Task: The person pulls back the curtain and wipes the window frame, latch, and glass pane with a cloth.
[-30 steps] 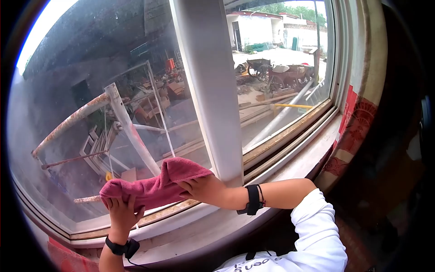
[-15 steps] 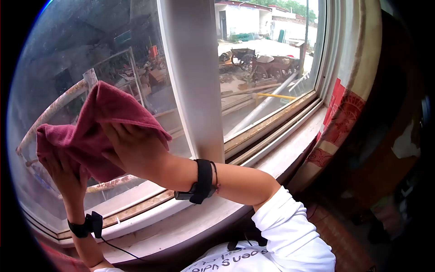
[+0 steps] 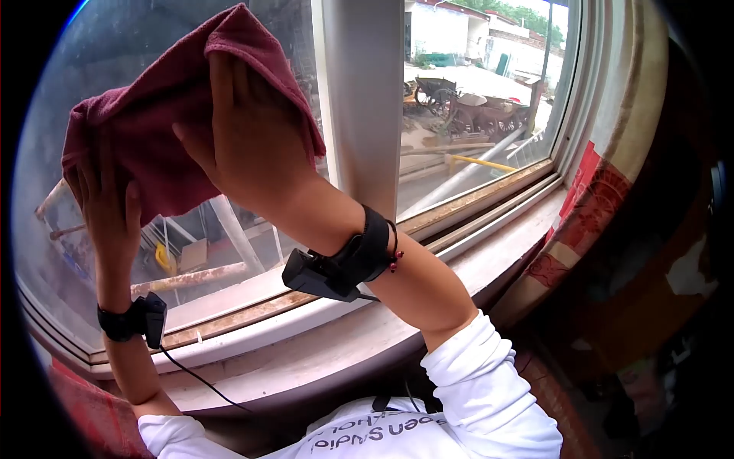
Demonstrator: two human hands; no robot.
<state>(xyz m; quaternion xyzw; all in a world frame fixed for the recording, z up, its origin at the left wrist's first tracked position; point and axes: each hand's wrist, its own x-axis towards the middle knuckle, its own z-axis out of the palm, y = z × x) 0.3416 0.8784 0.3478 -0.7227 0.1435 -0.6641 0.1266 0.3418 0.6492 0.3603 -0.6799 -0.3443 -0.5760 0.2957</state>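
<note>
Head view shows us a dark pink cloth (image 3: 153,107) up at the window glass (image 3: 264,233), left of the white post (image 3: 363,99). We cannot tell how much of the glass is done. Below the cloth it looks cloudy, so we think some is left. The cloth looks soft and fuzzy, spread wide, with wrinkles and a fold by the right fingertips. We can't tell if it is wet. Our left hand (image 3: 107,206) is at its left end, and our right hand (image 3: 256,145) is near its right end. Each grip is open: long fingers laid on the cloth, thumb out.
</note>
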